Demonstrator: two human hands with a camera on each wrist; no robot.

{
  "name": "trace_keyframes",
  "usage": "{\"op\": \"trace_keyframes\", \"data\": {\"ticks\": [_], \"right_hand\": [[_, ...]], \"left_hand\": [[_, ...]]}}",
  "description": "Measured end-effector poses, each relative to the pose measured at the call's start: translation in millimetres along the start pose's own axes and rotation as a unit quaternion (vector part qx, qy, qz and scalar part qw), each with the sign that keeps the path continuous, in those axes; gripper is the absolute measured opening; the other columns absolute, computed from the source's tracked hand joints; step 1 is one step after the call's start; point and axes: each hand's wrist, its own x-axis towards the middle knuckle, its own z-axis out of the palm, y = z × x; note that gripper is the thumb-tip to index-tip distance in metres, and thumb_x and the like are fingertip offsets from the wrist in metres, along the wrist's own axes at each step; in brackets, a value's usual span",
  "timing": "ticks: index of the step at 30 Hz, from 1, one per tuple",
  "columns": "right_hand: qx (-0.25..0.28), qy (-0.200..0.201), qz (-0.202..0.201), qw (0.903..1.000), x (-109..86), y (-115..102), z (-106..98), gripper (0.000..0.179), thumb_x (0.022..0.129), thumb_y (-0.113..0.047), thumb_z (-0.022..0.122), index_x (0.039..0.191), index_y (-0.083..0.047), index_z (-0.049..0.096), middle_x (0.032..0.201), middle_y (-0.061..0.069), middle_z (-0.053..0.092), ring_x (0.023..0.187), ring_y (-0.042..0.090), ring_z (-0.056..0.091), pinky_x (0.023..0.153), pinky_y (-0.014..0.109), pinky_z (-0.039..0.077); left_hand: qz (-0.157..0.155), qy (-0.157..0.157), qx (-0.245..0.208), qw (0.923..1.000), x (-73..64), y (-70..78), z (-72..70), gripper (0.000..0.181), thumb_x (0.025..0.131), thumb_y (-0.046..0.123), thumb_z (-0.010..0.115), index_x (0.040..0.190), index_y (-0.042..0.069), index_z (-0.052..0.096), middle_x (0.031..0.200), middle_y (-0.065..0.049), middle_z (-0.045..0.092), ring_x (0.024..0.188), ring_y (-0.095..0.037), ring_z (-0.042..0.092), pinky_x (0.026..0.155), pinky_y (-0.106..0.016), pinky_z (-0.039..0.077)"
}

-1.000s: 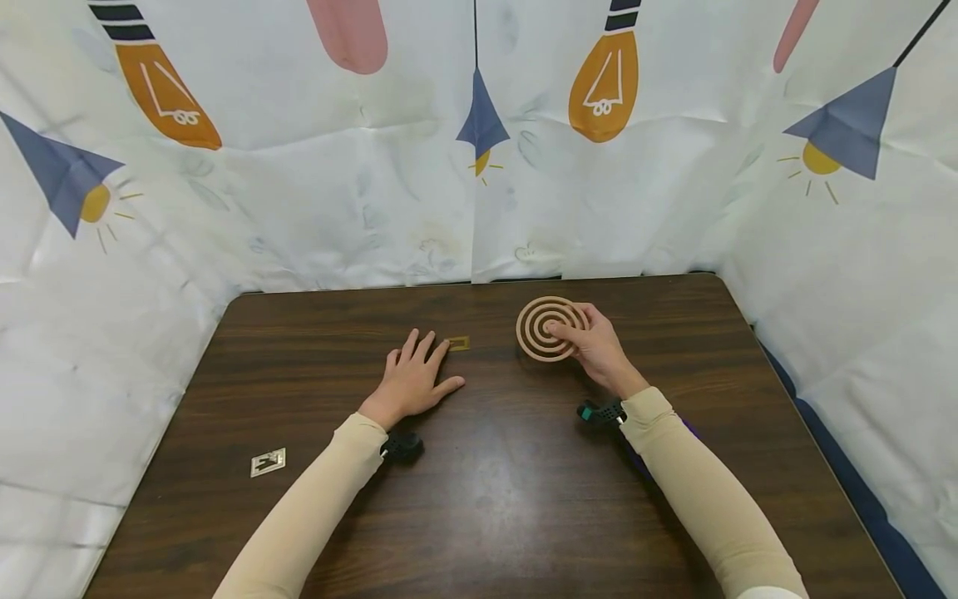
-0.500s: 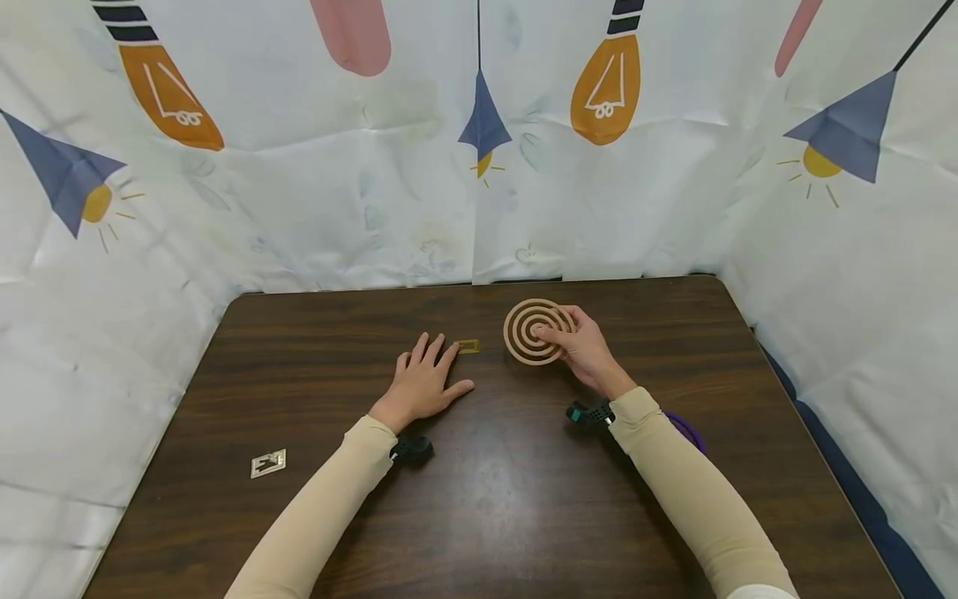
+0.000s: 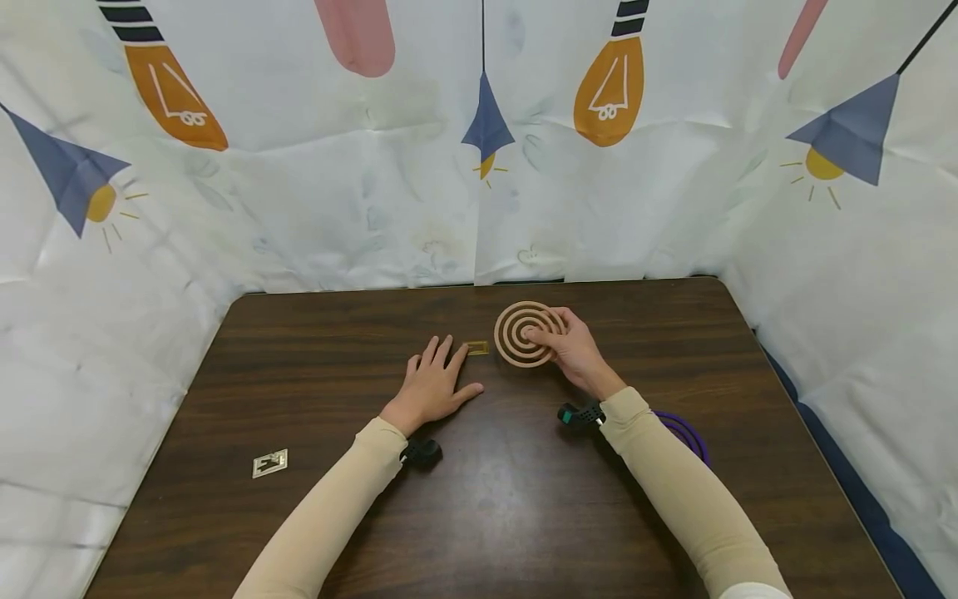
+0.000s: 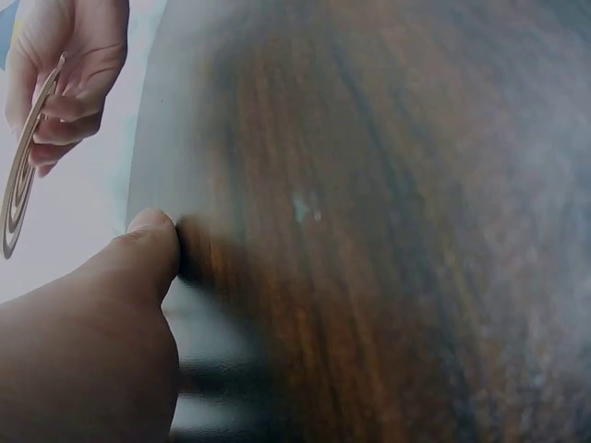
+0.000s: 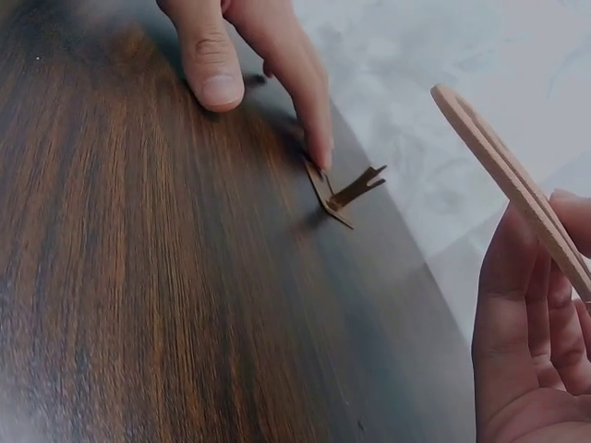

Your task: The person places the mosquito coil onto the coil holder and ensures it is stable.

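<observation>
My right hand (image 3: 580,353) pinches a tan spiral mosquito coil (image 3: 516,356), thumb on its centre, raised over the far part of the table. In the right wrist view the coil (image 5: 503,171) shows edge-on and tilted. My left hand (image 3: 432,391) lies palm down with spread, straight fingers; its index fingertip touches the end of a small brass-coloured coil stand (image 3: 476,348). Seen from the right wrist, that stand (image 5: 337,205) has a forked prong bent up from its flat base. The coil is just right of the stand, apart from it.
A second flat metal stand (image 3: 270,463) lies at the left of the dark wooden table (image 3: 479,516). Purple rings of a coiled item (image 3: 684,434) show from behind the right sleeve. A printed white curtain (image 3: 359,208) borders the table's back and sides.
My right hand has brought the mosquito coil leftward, closer to the stand. My left hand has shifted a little right, and the stand under its fingertip has slid right too.
</observation>
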Motion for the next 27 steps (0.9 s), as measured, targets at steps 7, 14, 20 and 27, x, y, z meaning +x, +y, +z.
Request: {"op": "trace_keyframes", "data": {"ticks": [7, 14, 20, 27], "right_hand": [[0.001, 0.006, 0.001, 1.0000, 1.9, 2, 7, 0.049, 0.095, -0.005, 0.074, 0.135, -0.010, 0.047, 0.101, 0.001, 0.072, 0.080, 0.010, 0.076, 0.069, 0.024, 0.062], [-0.002, 0.009, 0.005, 0.9999, 6.6, 7, 11, 0.049, 0.094, -0.006, 0.075, 0.135, -0.011, 0.047, 0.105, 0.002, 0.070, 0.083, 0.010, 0.076, 0.071, 0.025, 0.063], [-0.003, 0.005, 0.004, 1.0000, 9.1, 8, 15, 0.051, 0.094, -0.007, 0.076, 0.135, -0.011, 0.046, 0.104, 0.003, 0.071, 0.079, 0.010, 0.075, 0.067, 0.025, 0.061], [-0.001, 0.005, 0.008, 1.0000, 11.8, 10, 19, 0.049, 0.095, -0.006, 0.075, 0.134, -0.012, 0.046, 0.105, 0.003, 0.071, 0.080, 0.010, 0.075, 0.069, 0.025, 0.062]], "left_hand": [[-0.004, 0.000, 0.000, 1.0000, 0.5, 0.8, 0.8, 0.084, 0.101, 0.067, 0.049, 0.167, 0.020, 0.025, 0.175, -0.017, 0.016, 0.163, -0.041, 0.011, 0.124, -0.068, 0.023], [-0.006, -0.002, 0.001, 1.0000, 0.8, 0.5, 1.8, 0.085, 0.101, 0.068, 0.049, 0.167, 0.021, 0.024, 0.175, -0.017, 0.014, 0.164, -0.041, 0.010, 0.124, -0.067, 0.023], [-0.006, 0.004, 0.005, 1.0000, -0.1, 0.3, 2.2, 0.084, 0.101, 0.068, 0.049, 0.167, 0.021, 0.025, 0.175, -0.016, 0.015, 0.164, -0.040, 0.011, 0.123, -0.066, 0.024], [-0.004, 0.008, 0.009, 0.9999, 0.8, -1.6, 4.5, 0.084, 0.101, 0.068, 0.049, 0.167, 0.020, 0.025, 0.175, -0.017, 0.016, 0.163, -0.040, 0.012, 0.123, -0.066, 0.025]]}}
